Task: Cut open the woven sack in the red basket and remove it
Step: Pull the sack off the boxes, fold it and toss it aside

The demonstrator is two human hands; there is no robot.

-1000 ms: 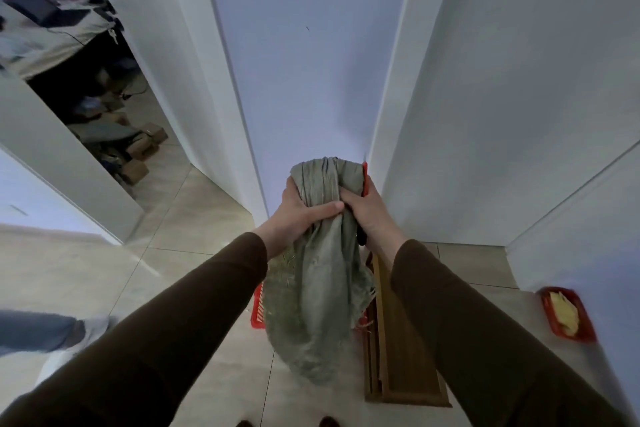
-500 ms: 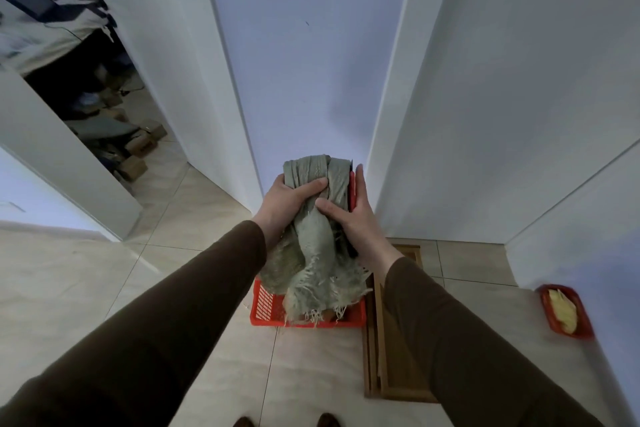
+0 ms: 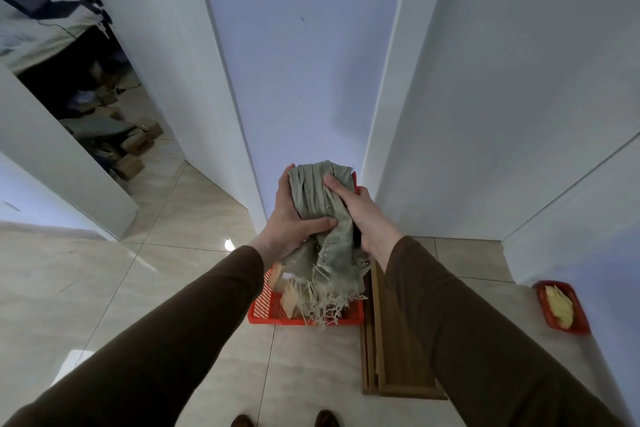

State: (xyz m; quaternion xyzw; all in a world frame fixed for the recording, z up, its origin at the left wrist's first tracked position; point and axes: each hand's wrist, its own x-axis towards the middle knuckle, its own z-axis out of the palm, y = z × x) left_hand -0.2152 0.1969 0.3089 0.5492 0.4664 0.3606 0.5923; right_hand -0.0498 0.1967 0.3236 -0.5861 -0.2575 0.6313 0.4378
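Both hands are clamped on the sack (image 3: pixel 318 218): our left hand (image 3: pixel 294 218) wraps it from the left, thumb laid across the front low down and fingers curled behind, while our right hand (image 3: pixel 353 215) presses in from the right with its thumb across the upper folds. Something red and flat (image 3: pixel 354 180) sits against the right palm, with a dark part showing below the wrist side; we cannot tell what it is, though a cutter would fit the task. From that grip the sack is bunched into a thick roll whose long axis runs roughly up and down, the rounded top above our knuckles and the frayed, fringed end (image 3: pixel 322 302) hanging below. That loose end dangles over the red basket (image 3: pixel 263 305), which sits on the tiled floor straight beneath our hands and slightly toward us; whether the fringe touches the basket we cannot tell. A few pale blocks (image 3: pixel 289 300) show inside the basket at its left. We judge the sack to be lifted nearly free, so what is left depends on carrying the bundle up and away from the basket below, with both hands equally near it. Both arms, in brown sleeves (image 3: pixel 194 329), reach forward and meet at the bundle. Just right of the basket lies a wooden frame (image 3: pixel 398 357), and well apart at the far right a small red tray (image 3: pixel 581 326) holds something yellow.
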